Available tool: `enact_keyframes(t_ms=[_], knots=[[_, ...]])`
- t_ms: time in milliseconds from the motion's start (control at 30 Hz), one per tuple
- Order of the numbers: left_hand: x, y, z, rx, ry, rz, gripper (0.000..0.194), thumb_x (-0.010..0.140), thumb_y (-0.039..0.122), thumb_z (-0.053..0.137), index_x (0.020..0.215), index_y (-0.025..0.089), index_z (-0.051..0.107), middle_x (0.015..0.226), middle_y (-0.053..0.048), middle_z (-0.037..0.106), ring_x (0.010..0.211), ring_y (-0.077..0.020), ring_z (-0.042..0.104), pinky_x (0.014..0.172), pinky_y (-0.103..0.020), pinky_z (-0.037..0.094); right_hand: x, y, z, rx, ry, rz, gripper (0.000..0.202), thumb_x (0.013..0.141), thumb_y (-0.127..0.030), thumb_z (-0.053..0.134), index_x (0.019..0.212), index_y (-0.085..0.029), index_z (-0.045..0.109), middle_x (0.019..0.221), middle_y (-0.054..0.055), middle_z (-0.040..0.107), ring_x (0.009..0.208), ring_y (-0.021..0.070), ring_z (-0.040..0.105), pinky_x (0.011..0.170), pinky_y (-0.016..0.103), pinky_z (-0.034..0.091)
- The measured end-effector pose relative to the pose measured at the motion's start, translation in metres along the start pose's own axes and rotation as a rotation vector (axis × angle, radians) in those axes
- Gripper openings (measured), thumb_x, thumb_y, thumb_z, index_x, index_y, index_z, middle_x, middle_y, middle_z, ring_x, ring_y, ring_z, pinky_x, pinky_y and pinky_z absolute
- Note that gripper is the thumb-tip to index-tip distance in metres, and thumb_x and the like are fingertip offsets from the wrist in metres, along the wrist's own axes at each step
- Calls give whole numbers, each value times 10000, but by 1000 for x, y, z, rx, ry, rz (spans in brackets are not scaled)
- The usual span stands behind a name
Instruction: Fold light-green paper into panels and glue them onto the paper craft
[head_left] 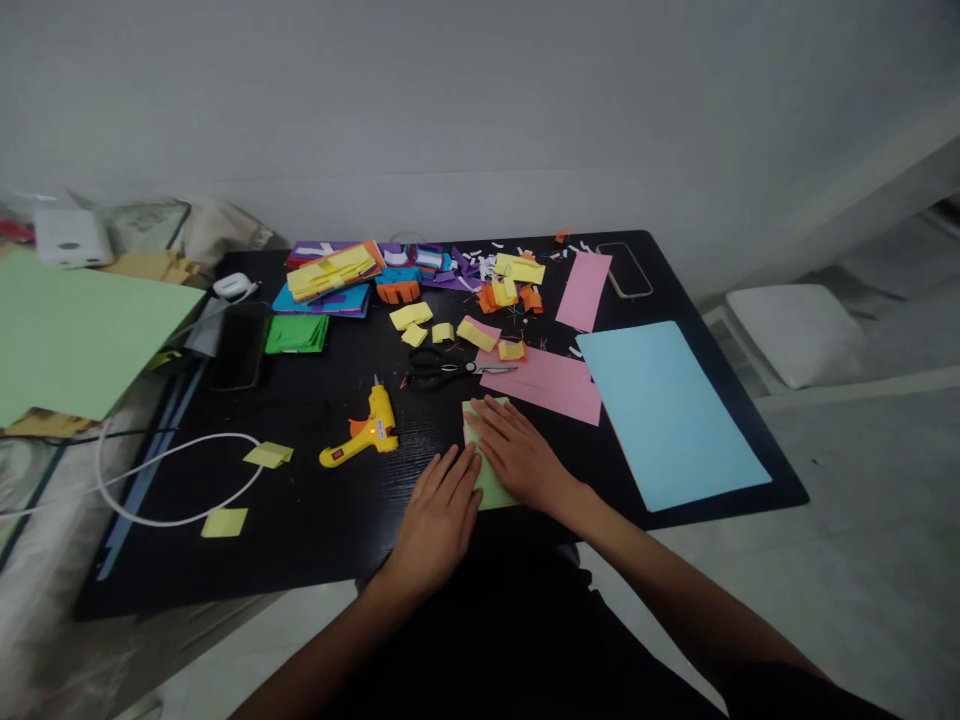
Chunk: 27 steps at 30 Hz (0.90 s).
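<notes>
A light green sheet of paper (493, 488), seemingly folded, lies near the front edge of the black table, with a thin pink edge showing at its left. My right hand (519, 455) rests flat across its upper part, fingers stretched out. Beside it my left hand (441, 505) lies with its fingers extended, the tips at the paper's left edge. Just beyond are black-handled scissors (450, 370), blades pointing right over a pink paper strip (544, 382). To the left lies a yellow glue gun (366, 432) on its side.
A stack of light blue paper (671, 415) lies at the right. Folded yellow paper (335, 272), a green bundle (297, 334) and many scraps cover the back. A white cable (180, 522) loops at the left, near a dark phone (240, 345). A white stool (795, 330) stands right.
</notes>
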<state>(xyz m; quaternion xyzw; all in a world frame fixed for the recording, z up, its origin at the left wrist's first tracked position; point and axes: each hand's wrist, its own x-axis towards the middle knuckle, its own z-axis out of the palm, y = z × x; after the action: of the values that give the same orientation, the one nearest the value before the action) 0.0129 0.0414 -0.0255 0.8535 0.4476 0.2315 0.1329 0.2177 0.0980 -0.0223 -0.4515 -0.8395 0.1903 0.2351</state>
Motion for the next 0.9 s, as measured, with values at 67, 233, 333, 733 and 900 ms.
enact_keyframes(t_ms=[67,233,333,733,900], knots=[[0,0,-4,-67,-15,-24,478,1049,207,526,1527,198,547,1548,-119,608,1451,-304,566,1209,-536,471,-2,-1,-5,98,67,66,458,1066,-221,474,1512,-216,581,1642,119,506,1566,275,424,1282,562,389],[1,7,-18,-467,-21,-253,489,1050,287,555,1539,284,534,1641,-95,508,1509,-284,500,1244,-517,435,-15,-10,-22,392,338,476,320,978,-237,596,1278,-242,710,1409,129,693,1300,276,680,1101,508,584],[8,14,-24,-903,48,-579,493,1033,383,598,1514,290,546,1623,-105,525,1498,-289,511,1219,-499,462,-23,-17,-28,698,271,667,357,910,-248,658,1264,-237,699,1295,110,748,1178,260,742,976,447,650],[43,11,-45,-1477,88,-934,504,753,321,918,1205,184,740,1204,-115,792,1117,-256,743,935,-332,587,-24,-44,-21,997,302,674,337,815,-241,758,1151,-245,750,1275,88,761,1186,257,727,1063,460,591],[46,10,-44,-1418,48,-791,373,802,346,878,1131,192,793,1107,-81,823,1024,-244,765,982,-375,577,-24,-51,-22,1017,403,606,481,766,-227,829,1227,-267,696,1224,84,754,1137,250,732,941,398,632]])
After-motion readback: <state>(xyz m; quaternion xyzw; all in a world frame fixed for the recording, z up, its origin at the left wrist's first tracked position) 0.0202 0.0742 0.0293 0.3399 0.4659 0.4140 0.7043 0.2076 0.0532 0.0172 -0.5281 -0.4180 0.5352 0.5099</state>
